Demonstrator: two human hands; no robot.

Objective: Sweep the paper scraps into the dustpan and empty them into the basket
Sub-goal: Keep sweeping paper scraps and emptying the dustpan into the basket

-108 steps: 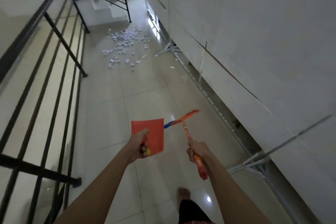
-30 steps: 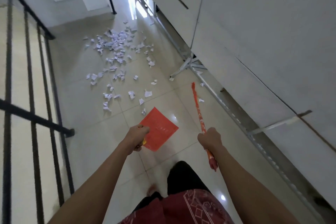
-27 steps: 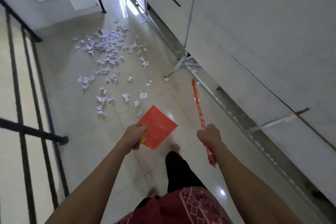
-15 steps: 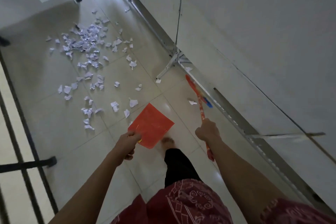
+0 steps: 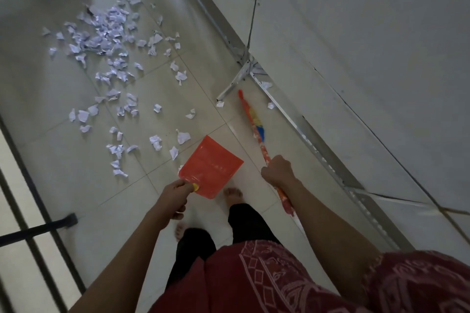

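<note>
Scraps (image 5: pixel 106 40) of white crumpled paper lie strewn over the tiled floor (image 5: pixel 50 99), thickest in a heap at the far left and thinning into loose bits that reach toward the person; a few more sit apart by the metal rail (image 5: pixel 305 134) that runs along the foot of the grey wall (image 5: pixel 356 33). The left grip (image 5: pixel 175 195) has its fingers curled round the yellow handle end of the red dustpan (image 5: pixel 211 166), whose flat blade points forward and to the right, with the nearest scraps just beside its left edge; whether the pan touches the floor cannot be told. The right grip (image 5: pixel 278 171) is closed in a fist round the orange patterned stick of the broom (image 5: pixel 254 122), partway along it, so that the butt end sticks out behind the wrist. The broom slants forward, its yellow and blue bristles low between the dustpan and the rail, near one scrap at the end of a rail strut. Two bare feet stand on the tiles just behind the dustpan, below black trouser legs and a red patterned cloth (image 5: pixel 267 274). Dark railing bars (image 5: pixel 33 231) cross the lower left corner
</note>
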